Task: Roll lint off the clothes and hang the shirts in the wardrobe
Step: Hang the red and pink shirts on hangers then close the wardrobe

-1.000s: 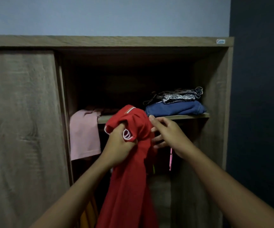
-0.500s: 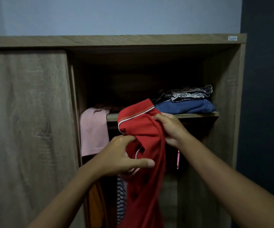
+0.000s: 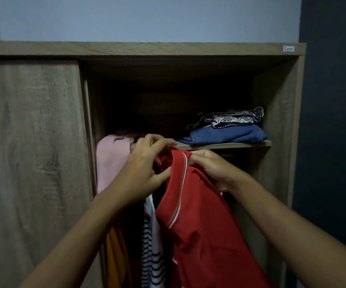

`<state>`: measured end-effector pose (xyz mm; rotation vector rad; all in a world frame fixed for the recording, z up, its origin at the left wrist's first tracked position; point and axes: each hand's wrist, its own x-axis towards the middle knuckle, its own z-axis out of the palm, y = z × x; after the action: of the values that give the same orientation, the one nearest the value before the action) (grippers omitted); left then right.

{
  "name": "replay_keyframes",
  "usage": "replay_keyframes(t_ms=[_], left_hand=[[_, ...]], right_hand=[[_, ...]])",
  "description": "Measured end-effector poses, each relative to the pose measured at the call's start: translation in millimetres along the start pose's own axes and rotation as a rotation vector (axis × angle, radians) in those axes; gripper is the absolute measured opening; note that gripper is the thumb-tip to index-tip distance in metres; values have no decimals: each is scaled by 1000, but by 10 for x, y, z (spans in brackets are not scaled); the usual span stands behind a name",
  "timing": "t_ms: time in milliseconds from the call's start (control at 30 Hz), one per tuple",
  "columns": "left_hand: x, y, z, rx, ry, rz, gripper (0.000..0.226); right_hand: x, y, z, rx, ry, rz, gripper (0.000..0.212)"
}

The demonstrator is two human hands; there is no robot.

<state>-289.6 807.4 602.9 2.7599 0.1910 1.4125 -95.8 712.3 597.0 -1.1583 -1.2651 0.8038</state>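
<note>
A red shirt [image 3: 199, 225] with white piping hangs down in front of the open wooden wardrobe [image 3: 278, 104], just under its shelf [image 3: 230, 144]. My left hand [image 3: 145, 169] pinches the shirt's top edge near the collar, fingers curled at the shelf's front. My right hand [image 3: 211, 167] grips the collar from the right side. Any hanger or rail is hidden behind my hands and the cloth.
A pink garment [image 3: 111, 161] hangs at the left of the opening, with an orange one [image 3: 116, 256] and a striped one [image 3: 151, 246] below. Folded blue [image 3: 226, 135] and patterned [image 3: 230, 118] clothes lie on the shelf. The sliding door [image 3: 30, 163] covers the left half.
My left hand rose from the shirt's middle to its top edge at the shelf. The right hand shifted on the collar, and the shirt opened out and moved up.
</note>
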Motion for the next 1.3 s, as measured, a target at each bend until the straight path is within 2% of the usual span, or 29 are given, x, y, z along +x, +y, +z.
replay_keyframes(t_ms=[100, 167, 233, 267, 367, 433, 500, 567, 633, 700, 767, 867, 900, 967, 1033, 1067, 1200, 1300], left_hand=[[47, 71, 54, 15, -46, -39, 53], [78, 123, 82, -67, -53, -41, 35], [93, 185, 110, -191, -43, -75, 16], [91, 214, 129, -234, -37, -114, 13], [59, 278, 219, -257, -40, -217, 18], [21, 277, 335, -205, -64, -285, 19], [-41, 263, 470, -147, -80, -342, 17], [-116, 246, 580, -134, -86, -387, 18], [-181, 217, 643, -142, -73, -435, 17], [-255, 173, 679, -123, -60, -474, 16], [-365, 84, 703, -100, -90, -496, 16], [-634, -176, 759, -55, -275, -541, 24], [-718, -292, 773, -71, -351, -572, 25], [-824, -461, 767, -227, -446, -693, 26], [-848, -529, 813, -418, -433, -831, 28], [-824, -529, 851, -463, -412, -878, 32], [-651, -381, 984, -619, -288, -965, 25], [-496, -383, 1058, -690, -217, -1006, 45]], right_hand=[[-57, 22, -62, -40, -50, 6, 21], [-104, 43, -85, -33, -91, 16, 29], [-169, 72, -98, -29, -87, 17, 24], [-205, 99, -97, -58, -81, 23, 21], [-239, 260, -135, -101, 0, -25, 23], [-262, 351, -159, -95, 93, -65, 25], [-332, 413, -146, -116, 109, -90, 26], [-435, 489, -105, -284, 39, -111, 23], [-482, 621, -50, -578, -5, -145, 17], [-444, 769, -25, -712, 65, -183, 13], [-374, 833, -73, -605, 211, -179, 13], [-278, 929, -278, -424, 324, -83, 15], [-259, 986, -365, -424, 296, -39, 14], [-244, 1125, -500, -435, 106, 91, 10], [-227, 1238, -587, -420, -62, 214, 17], [-189, 1276, -617, -422, -58, 229, 18], [144, 1423, -747, -505, 291, 110, 14], [417, 1518, -860, -703, 513, 78, 12]])
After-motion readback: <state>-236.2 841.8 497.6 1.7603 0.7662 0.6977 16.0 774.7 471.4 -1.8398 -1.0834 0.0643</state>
